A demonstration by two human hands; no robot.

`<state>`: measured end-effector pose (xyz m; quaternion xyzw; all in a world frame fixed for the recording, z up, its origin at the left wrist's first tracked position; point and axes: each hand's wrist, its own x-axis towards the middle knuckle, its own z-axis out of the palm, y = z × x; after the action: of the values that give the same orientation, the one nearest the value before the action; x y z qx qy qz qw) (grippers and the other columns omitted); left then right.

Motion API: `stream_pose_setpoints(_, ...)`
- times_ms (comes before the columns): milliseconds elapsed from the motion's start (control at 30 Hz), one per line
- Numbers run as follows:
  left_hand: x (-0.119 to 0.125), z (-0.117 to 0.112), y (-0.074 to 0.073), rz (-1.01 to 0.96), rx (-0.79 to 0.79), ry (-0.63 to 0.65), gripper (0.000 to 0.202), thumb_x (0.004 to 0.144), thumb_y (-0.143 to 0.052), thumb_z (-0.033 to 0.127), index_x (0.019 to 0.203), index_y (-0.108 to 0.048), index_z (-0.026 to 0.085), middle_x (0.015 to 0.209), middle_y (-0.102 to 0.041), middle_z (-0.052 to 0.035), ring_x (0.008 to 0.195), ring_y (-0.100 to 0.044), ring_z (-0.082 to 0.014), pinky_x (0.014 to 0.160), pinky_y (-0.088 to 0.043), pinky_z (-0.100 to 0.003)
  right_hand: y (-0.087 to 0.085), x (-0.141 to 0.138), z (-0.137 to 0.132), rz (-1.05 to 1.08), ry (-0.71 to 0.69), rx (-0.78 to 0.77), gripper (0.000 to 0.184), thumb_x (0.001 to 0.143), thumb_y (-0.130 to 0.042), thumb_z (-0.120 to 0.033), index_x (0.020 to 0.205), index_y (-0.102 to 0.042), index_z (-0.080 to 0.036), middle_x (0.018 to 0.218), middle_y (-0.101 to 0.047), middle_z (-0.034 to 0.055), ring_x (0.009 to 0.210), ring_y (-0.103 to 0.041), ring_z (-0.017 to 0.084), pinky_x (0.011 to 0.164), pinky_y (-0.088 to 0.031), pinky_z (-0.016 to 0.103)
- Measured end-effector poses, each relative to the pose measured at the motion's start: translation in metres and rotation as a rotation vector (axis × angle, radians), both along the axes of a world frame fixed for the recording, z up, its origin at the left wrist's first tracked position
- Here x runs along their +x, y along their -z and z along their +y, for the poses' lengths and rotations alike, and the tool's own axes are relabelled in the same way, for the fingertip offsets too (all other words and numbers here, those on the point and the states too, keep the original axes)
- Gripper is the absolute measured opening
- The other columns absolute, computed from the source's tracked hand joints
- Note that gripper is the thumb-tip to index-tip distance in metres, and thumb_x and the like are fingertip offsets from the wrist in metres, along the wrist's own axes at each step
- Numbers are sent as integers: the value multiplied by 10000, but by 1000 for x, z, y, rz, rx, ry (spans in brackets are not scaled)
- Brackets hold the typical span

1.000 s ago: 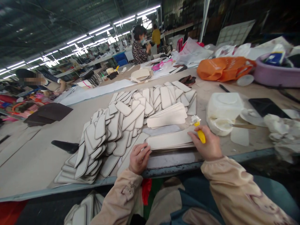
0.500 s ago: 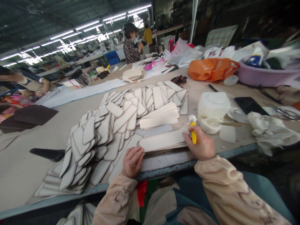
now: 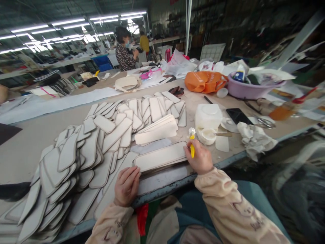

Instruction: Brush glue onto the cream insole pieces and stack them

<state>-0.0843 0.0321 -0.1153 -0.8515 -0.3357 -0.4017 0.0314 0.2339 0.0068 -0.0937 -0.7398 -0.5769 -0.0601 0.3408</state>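
Observation:
A stack of long, pale panels point(image 3: 159, 156) with rounded corners and dark edges lies in front of me at the table's edge. My left hand point(image 3: 127, 185) is closed at the stack's left end, fingertips on the top panel and thumb hidden. At the other end, my right hand point(image 3: 200, 158) grips a yellow-handled tool point(image 3: 192, 150), whose upper tip carries a white clump. The fingers of that hand also touch the panel's right corner. Just beyond the stack is a fan of plain cream strips point(image 3: 156, 130).
A large heap of edged pale pieces point(image 3: 88, 147) spreads to the left. Right of the strips stands a white plastic container point(image 3: 208, 117), with a phone point(image 3: 238, 116) and crumpled cloth point(image 3: 256, 139) beyond. Farther back are an orange bag point(image 3: 205, 81) and purple basin point(image 3: 254, 88). A co-worker point(image 3: 125, 54) stands across.
The view has swung to the right, so everything sits farther left in the picture. Both hands keep their places at the stack's ends, and the yellow-handled tool stays in my right hand.

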Motion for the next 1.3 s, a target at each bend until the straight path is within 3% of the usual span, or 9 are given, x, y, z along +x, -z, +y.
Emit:
stream_pose_setpoints(400, 0, -1, 1, -47, -40, -12, 406, 740, -656, 71, 1115, -652, 227, 1011, -676, -82, 928, -612, -220, 830, -514, -394, 2, -2, 1, -74, 37, -1, 138, 835, -547, -294, 929, -583, -200, 765, -663, 17, 639, -596, 163, 541, -307, 263)
stream_pose_setpoints(567, -2, -10, 0, -249, -259, -76, 377, 819, -592, 173, 1193, -606, 218, 1108, -617, -101, 974, -607, -213, 747, -558, -334, 4, 0, 0, -100, 72, 13, 190, 814, -566, -356, 921, -579, -200, 799, -674, 20, 665, -600, 179, 538, -303, 271)
stream_pose_setpoints(700, 7, -7, -7, -484, -491, -219, 326, 866, -543, 294, 1166, -613, 191, 1110, -564, -106, 814, -606, -148, 553, -538, -232, 6, 0, 1, -98, 72, 1, 216, 798, -587, -374, 929, -576, -203, 782, -671, 14, 666, -604, 189, 536, -313, 276)
stream_pose_setpoints(800, 18, 1, -14, -488, -576, -318, 365, 829, -590, 368, 1131, -636, 167, 1033, -558, -90, 721, -565, -112, 518, -506, -209, 5, 0, 1, -101, 79, -9, 214, 795, -595, -375, 925, -574, -205, 792, -674, 13, 678, -612, 193, 534, -318, 278)
stream_pose_setpoints(967, 23, 10, -16, -389, -611, -393, 339, 784, -636, 390, 1027, -696, 161, 947, -555, -55, 595, -495, -64, 566, -489, -226, 6, 1, 1, -106, 79, 9, 214, 787, -601, -376, 912, -575, -204, 797, -674, 12, 663, -611, 193, 525, -315, 282)
stream_pose_setpoints(1300, 25, 9, -10, -467, -670, -468, 409, 733, -658, 477, 993, -711, 165, 941, -582, -57, 649, -566, -101, 616, -506, -248, 6, 0, 2, -58, 33, 3, 176, 804, -589, -310, 938, -575, -195, 802, -663, 24, 675, -598, 178, 553, -337, 272)
